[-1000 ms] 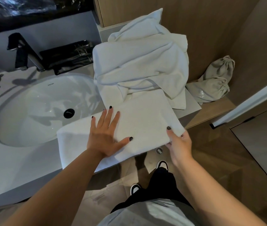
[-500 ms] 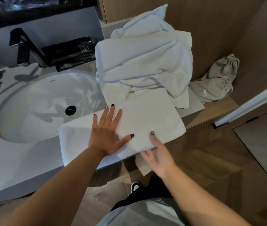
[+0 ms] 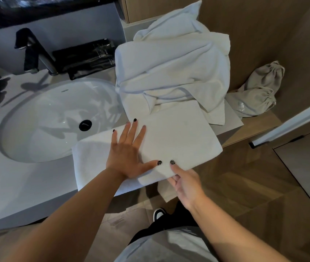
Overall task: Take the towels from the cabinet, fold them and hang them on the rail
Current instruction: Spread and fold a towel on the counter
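A folded white towel lies across the front edge of the grey counter, partly over the basin rim. My left hand presses flat on its middle with fingers spread. My right hand pinches the towel's near edge, thumb on top and fingers underneath. Behind it, a heap of crumpled white towels is piled on the counter against the wooden wall. No rail or cabinet is in view.
A white oval basin with a black drain sits left of the towel. A black tap and a black packet stand behind the basin. A beige drawstring bag lies on a wooden ledge at right. Wooden floor lies below.
My right hand has moved left along the towel's near edge, from its right corner to beside my left thumb. My left hand has stayed flat on the towel.
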{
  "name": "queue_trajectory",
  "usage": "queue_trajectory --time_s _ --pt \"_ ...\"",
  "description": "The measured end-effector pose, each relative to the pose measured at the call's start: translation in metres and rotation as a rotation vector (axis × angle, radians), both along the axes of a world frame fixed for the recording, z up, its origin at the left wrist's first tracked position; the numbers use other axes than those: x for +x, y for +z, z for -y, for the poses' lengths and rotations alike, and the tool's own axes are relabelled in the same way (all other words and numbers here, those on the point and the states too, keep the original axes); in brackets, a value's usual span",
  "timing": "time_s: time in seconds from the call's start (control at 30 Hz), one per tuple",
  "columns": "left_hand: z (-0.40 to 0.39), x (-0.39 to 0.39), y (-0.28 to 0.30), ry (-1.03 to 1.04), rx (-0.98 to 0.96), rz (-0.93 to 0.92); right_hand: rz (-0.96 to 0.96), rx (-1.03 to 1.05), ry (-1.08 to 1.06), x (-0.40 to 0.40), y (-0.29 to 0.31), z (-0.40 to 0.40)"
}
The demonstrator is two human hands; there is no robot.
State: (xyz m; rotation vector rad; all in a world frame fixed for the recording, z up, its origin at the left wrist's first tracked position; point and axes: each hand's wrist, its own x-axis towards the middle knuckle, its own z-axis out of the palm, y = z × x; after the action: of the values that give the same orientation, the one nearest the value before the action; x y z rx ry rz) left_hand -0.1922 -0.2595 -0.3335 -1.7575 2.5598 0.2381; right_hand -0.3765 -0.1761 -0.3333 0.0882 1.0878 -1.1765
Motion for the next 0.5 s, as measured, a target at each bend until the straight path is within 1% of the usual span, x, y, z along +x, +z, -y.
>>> queue_trajectory --time_s 0.1,0.33,0.5 --pt "-0.001 0.000 0.002 -0.011 0.020 0.025 0.005 -0.023 -0.082 -0.015 0.004 0.004" --pt "-0.002 0.000 0.002 -0.024 0.006 0.025 -0.098 -0.023 -0.264 -0.055 0.011 0.022" --pt "-0.003 0.001 -0.002 -0.033 -0.061 -0.039 -0.202 0.008 -0.275 -0.080 0.016 0.030"
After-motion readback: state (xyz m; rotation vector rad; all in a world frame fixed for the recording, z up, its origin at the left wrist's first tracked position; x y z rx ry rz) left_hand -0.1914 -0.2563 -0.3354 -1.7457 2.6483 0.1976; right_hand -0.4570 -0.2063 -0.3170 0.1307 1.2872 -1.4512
